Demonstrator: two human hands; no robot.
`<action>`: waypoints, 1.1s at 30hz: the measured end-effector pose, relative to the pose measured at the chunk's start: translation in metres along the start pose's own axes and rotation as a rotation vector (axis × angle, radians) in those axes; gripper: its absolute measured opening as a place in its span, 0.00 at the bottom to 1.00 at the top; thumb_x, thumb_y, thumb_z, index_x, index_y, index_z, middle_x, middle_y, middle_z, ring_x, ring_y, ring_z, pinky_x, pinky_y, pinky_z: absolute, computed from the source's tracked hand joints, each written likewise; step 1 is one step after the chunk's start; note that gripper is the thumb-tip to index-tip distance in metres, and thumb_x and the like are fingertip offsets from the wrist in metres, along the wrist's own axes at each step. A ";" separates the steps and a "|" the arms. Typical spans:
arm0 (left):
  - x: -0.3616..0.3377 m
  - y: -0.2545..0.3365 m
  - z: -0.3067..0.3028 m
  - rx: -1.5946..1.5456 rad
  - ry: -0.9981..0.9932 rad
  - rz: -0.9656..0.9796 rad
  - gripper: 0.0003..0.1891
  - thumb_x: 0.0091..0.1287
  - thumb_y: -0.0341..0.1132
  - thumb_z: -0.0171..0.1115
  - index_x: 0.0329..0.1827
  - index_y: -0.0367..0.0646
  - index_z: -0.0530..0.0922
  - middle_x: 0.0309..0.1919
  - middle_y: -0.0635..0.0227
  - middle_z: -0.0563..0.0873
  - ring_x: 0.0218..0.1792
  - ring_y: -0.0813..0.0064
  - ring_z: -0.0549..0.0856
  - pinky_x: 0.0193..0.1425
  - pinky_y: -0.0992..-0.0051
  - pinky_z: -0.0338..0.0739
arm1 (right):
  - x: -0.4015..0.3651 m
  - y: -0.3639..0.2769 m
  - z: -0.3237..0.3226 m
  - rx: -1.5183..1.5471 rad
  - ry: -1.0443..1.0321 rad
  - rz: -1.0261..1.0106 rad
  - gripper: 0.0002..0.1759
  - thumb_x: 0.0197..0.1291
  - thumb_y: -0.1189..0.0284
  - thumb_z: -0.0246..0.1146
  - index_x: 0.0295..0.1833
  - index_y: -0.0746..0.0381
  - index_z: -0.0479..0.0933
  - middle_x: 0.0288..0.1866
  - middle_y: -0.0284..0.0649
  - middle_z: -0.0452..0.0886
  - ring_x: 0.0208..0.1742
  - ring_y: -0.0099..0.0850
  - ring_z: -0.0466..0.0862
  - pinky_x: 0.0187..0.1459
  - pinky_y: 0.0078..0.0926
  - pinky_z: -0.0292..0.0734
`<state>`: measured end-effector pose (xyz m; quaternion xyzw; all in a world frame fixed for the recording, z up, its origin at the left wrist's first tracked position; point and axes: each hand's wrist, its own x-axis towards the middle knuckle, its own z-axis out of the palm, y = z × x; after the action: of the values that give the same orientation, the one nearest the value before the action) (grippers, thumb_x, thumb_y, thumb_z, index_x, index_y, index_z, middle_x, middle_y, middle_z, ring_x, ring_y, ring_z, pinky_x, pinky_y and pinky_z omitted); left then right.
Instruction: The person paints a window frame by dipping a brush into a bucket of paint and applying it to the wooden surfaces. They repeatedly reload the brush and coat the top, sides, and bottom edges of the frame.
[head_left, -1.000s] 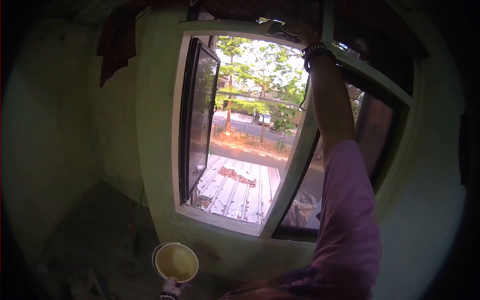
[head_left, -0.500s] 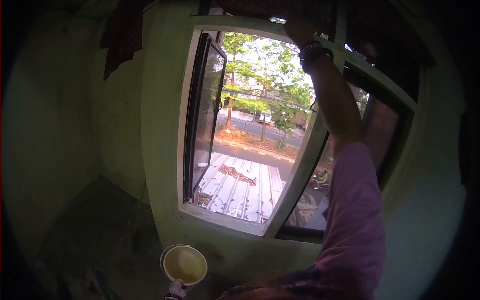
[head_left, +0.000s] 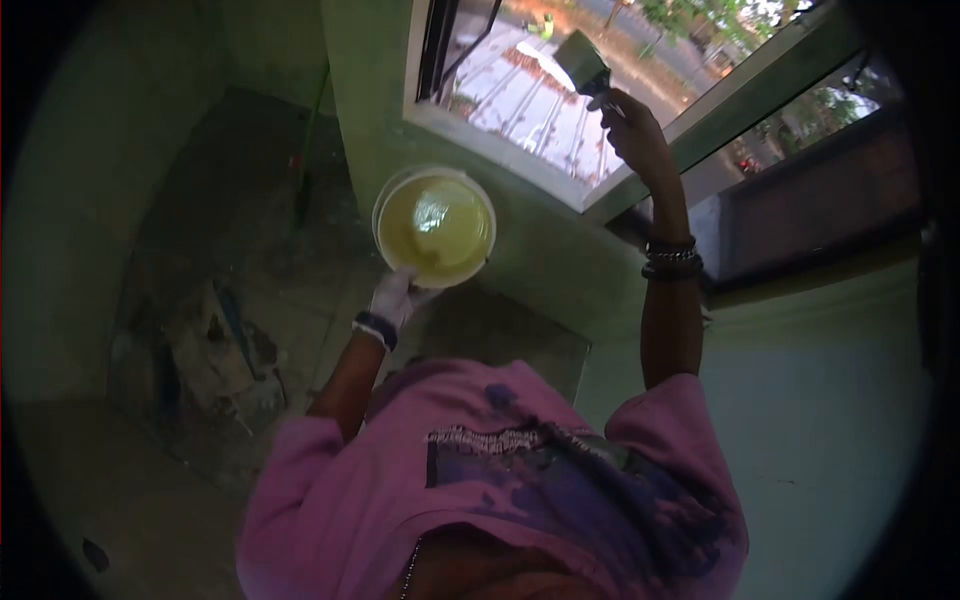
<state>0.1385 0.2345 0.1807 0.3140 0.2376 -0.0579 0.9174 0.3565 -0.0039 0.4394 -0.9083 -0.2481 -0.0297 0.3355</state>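
Observation:
My left hand (head_left: 396,296), in a whitish glove, is closed on the near rim of a white bucket (head_left: 380,208). Pale yellowish liquid (head_left: 430,220) lies inside it and reflects light. My right hand (head_left: 637,130) is bare and closed round the handle of a wide, flat paintbrush (head_left: 582,62). The brush's pale end points up and to the left, in front of the open window, apart from the bucket. Next to this hand runs the pale window frame (head_left: 690,130).
A dark-edged window sash (head_left: 470,35) stands swung open at the left of the opening. Outside is a ribbed metal roof (head_left: 520,90) with dry leaves. Scraps and debris (head_left: 225,350) lie on the floor at left, and a thin green stick (head_left: 312,130) leans by the wall.
My right hand has come down from the top of the window frame, and the paintbrush now shows in it. The view has tilted down; the bucket appears higher and nearer the middle.

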 end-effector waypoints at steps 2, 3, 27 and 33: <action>0.008 -0.001 0.005 -0.204 -0.121 0.001 0.24 0.66 0.25 0.45 0.65 0.29 0.54 0.60 0.45 0.67 0.59 0.51 0.72 0.62 0.56 0.74 | -0.061 0.049 0.068 0.145 0.139 0.104 0.13 0.61 0.65 0.58 0.41 0.65 0.78 0.29 0.40 0.79 0.33 0.27 0.77 0.38 0.26 0.71; 0.008 -0.001 0.012 -0.225 -0.147 0.022 0.24 0.65 0.25 0.45 0.64 0.31 0.56 0.59 0.48 0.69 0.58 0.54 0.74 0.60 0.59 0.77 | -0.093 0.061 0.097 0.230 0.169 0.269 0.16 0.60 0.62 0.61 0.40 0.67 0.77 0.28 0.39 0.78 0.31 0.24 0.74 0.35 0.26 0.69; -0.042 0.009 0.005 0.213 -0.279 0.051 0.28 0.69 0.45 0.54 0.66 0.38 0.60 0.56 0.62 0.75 0.52 0.70 0.78 0.54 0.66 0.75 | -0.181 0.001 0.247 1.165 -0.089 0.922 0.20 0.64 0.55 0.52 0.52 0.59 0.69 0.35 0.34 0.76 0.31 0.26 0.76 0.31 0.26 0.70; -0.030 -0.038 -0.041 -0.122 -0.418 -0.377 0.29 0.68 0.57 0.47 0.59 0.40 0.67 0.47 0.63 0.79 0.48 0.67 0.80 0.53 0.65 0.75 | -0.173 -0.014 0.236 1.384 -0.134 0.974 0.23 0.66 0.52 0.51 0.49 0.63 0.68 0.30 0.37 0.74 0.29 0.26 0.75 0.24 0.19 0.69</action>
<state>0.0857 0.2282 0.1458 0.1896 0.1005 -0.2762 0.9368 0.1717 0.0784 0.2271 -0.5037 0.1894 0.3303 0.7754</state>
